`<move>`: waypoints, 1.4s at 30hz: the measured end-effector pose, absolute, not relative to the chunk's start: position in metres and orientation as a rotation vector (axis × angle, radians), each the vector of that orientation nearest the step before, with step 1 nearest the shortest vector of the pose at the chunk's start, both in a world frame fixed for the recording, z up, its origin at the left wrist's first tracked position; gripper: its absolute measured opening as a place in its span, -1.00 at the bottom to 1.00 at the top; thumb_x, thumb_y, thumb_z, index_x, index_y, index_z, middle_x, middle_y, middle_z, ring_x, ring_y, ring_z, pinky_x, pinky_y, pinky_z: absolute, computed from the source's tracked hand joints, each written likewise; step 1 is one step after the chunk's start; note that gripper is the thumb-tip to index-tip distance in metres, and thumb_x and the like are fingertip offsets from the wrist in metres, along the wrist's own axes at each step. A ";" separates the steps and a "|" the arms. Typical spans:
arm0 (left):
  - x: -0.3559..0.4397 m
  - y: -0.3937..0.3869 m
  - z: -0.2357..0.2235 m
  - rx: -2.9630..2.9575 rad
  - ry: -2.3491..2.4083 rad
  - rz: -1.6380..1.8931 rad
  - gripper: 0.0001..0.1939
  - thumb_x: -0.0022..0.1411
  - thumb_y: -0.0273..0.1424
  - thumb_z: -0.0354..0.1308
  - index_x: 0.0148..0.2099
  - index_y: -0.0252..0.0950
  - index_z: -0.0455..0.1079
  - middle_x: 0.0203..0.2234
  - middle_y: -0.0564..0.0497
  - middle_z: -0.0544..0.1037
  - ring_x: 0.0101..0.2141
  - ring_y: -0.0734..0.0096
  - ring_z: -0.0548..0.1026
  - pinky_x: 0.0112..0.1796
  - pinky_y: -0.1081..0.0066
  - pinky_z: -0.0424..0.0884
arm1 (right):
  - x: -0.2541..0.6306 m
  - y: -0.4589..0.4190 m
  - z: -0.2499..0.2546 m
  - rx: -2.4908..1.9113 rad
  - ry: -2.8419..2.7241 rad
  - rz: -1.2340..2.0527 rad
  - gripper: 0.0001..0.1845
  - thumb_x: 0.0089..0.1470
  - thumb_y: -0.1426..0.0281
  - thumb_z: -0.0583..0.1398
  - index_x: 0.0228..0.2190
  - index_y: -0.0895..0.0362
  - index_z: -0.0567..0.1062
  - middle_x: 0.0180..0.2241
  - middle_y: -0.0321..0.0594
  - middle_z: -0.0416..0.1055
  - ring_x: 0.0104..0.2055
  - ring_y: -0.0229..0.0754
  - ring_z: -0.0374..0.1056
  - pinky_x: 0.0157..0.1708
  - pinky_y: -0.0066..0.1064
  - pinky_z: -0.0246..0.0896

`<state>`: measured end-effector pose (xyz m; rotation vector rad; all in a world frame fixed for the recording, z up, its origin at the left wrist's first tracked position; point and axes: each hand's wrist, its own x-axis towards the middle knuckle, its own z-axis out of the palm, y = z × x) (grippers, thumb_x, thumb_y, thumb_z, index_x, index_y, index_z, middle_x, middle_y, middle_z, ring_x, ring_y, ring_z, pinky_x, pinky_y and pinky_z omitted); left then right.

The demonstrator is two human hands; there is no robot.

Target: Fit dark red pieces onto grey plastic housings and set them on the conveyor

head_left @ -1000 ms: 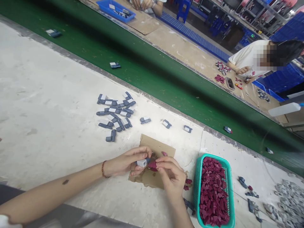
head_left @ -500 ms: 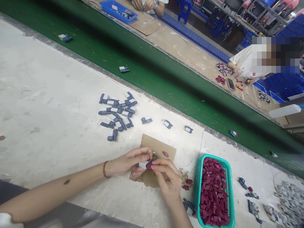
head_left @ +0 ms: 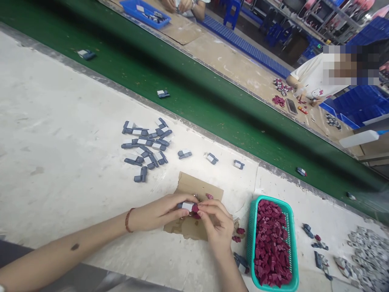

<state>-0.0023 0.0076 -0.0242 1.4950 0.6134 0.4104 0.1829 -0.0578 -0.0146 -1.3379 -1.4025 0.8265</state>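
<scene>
My left hand (head_left: 161,210) is closed around a small grey-blue plastic part with a pale face (head_left: 187,206), thumb in front and fingers behind. At the part's right end sits a maroon piece (head_left: 195,208), pinched between the thumb and fingertips of my right hand (head_left: 217,225). The two touch, but I cannot tell how firmly they are joined. Both hands are above a torn cardboard sheet (head_left: 194,184), where a loose maroon piece (head_left: 209,196) lies behind the right fingers. Another maroon bit shows under the held part, partly hidden.
Right of my hands stands a green basket (head_left: 295,247) full of maroon pieces (head_left: 272,243). Several grey-blue parts (head_left: 146,142) lie grouped at left, three more in a row. A green conveyor belt (head_left: 212,103) carries scattered parts. Pale grey parts (head_left: 369,251) are heaped far right. Co-workers sit opposite.
My left hand has turned, so its thumb now lies along the front of the part and the lower fingers are hidden. Parts on the belt have shifted right. The view has moved slightly.
</scene>
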 end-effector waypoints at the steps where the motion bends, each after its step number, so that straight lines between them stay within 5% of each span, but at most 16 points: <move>1: -0.003 0.007 -0.024 1.587 0.618 0.411 -0.62 0.37 -0.13 -0.09 0.03 -0.24 0.34 -0.11 -0.13 0.53 -0.13 0.19 0.47 -0.09 0.28 0.36 | 0.183 -0.058 -0.015 -1.335 -1.399 0.838 -0.85 0.09 0.49 0.26 -0.37 0.02 0.63 -0.37 -0.22 0.57 -0.30 -0.17 0.50 -0.17 -0.28 0.43; 8: -0.002 0.001 -0.025 1.835 0.609 0.399 -0.56 0.43 -0.16 -0.24 0.02 -0.29 0.35 -0.16 -0.17 0.55 -0.16 0.20 0.51 -0.16 0.34 0.40 | 0.183 -0.066 -0.014 -1.332 -1.406 0.895 -0.83 0.12 0.49 0.21 -0.35 0.04 0.62 -0.37 -0.21 0.54 -0.32 -0.19 0.47 -0.34 -0.39 0.43; 17: -0.002 -0.009 -0.042 1.879 0.627 0.463 -0.64 0.40 -0.24 -0.15 -0.03 -0.24 0.42 -0.27 -0.09 0.57 -0.24 0.21 0.51 -0.22 0.38 0.43 | 0.183 -0.072 -0.009 -1.351 -1.424 0.898 -0.85 0.16 0.41 0.20 -0.33 0.06 0.61 -0.34 -0.19 0.54 -0.29 -0.19 0.48 -0.28 -0.41 0.41; 24: -0.016 -0.005 -0.056 1.757 0.881 0.622 -0.67 0.29 -0.21 0.04 0.06 -0.05 0.42 -0.04 -0.08 0.55 -0.04 0.04 0.47 -0.02 0.27 0.40 | 0.280 -0.100 0.024 -1.998 -1.484 0.198 -0.81 0.18 0.39 0.13 -0.23 0.07 0.55 -0.21 -0.10 0.48 -0.14 -0.04 0.41 -0.13 -0.21 0.33; 31: -0.010 0.014 -0.044 1.746 1.027 0.695 -0.68 0.25 -0.17 0.09 0.01 -0.11 0.43 -0.05 -0.07 0.55 -0.04 0.04 0.48 -0.05 0.27 0.43 | 0.334 -0.105 0.010 -2.181 -1.863 -0.052 -0.69 0.26 0.32 0.01 -0.32 0.06 0.53 -0.32 -0.13 0.45 -0.34 -0.05 0.41 -0.44 -0.30 0.30; 42: 0.098 0.163 -0.013 2.099 1.135 0.782 -0.73 0.18 -0.38 0.07 -0.09 -0.34 0.42 -0.10 -0.21 0.55 -0.06 0.03 0.47 0.00 0.13 0.34 | 0.341 -0.116 0.017 -1.826 -1.224 0.525 -0.68 0.13 0.08 0.16 -0.35 0.07 0.49 -0.32 -0.11 0.49 -0.26 -0.04 0.44 -0.31 -0.32 0.38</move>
